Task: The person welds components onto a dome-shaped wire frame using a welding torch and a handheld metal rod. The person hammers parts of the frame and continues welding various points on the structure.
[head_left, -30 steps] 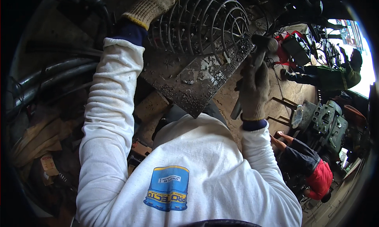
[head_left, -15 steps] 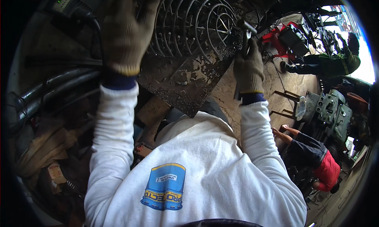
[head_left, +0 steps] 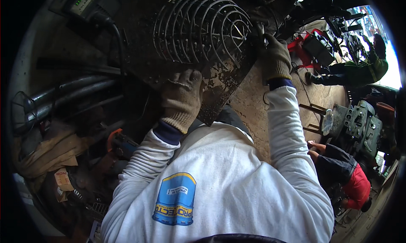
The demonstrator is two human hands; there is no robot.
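Ribbed metal cage [head_left: 198, 29] on tabletop [head_left: 220, 80], beyond left hand [head_left: 184, 93], leftward of right hand [head_left: 275, 55] | right hand: gripping hammer [head_left: 261, 31] near domed end | left hand: cannot tell if grasping

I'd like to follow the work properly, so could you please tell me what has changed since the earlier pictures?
The beige-gloved left hand has come back from the grey, domed metal-rod cage to the near left edge of the dark metal table. The right hand, likewise gloved, has moved forward with the metal hammer. Its grip and the cage's place on the table look unchanged.
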